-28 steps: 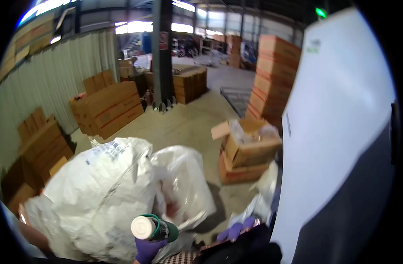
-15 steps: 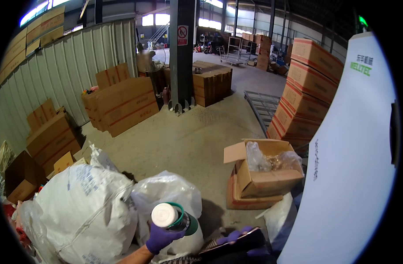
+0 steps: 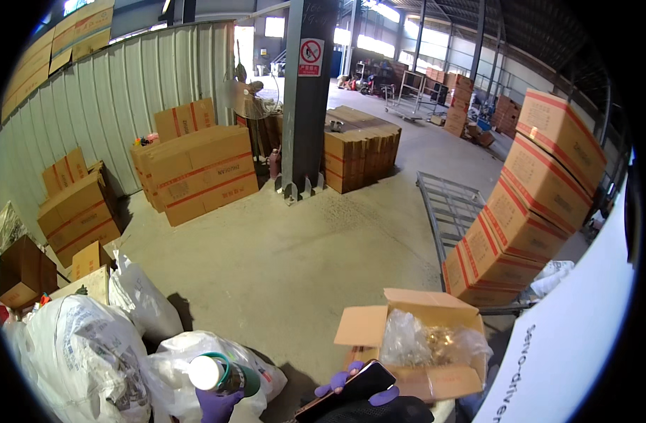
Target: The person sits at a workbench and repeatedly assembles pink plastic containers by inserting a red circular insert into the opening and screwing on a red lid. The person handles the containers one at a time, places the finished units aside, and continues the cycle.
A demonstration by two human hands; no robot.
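Observation:
My left hand [image 3: 216, 405], in a purple glove, is wrapped round a drink bottle [image 3: 247, 382]. The bottle has a white lid, a green carrying loop and a dark green body, and it tilts away from me. My right hand [image 3: 332, 383], gloved the same way, grips a smartphone [image 3: 354, 389] with a dark screen, its fingers along the far edge and one at the near right side. A pale translucent plastic sack [image 3: 270, 377] lies just behind the bottle. Right of the phone, an open carton [image 3: 439, 384] holds clear plastic bags with gold-coloured contents.
Big white woven sacks [image 3: 83, 352] crowd the near left. A tall stack of cartons [image 3: 524, 204] stands by a metal rack [image 3: 446, 204] at the right, beside a white machine panel [image 3: 569, 338]. Ahead rises a steel column [image 3: 305, 120], with cartons [image 3: 361, 148] around it.
The view has swung to the right and come nearer to the open carton. The phone has come up into fuller view in my right hand. My left hand still holds the bottle.

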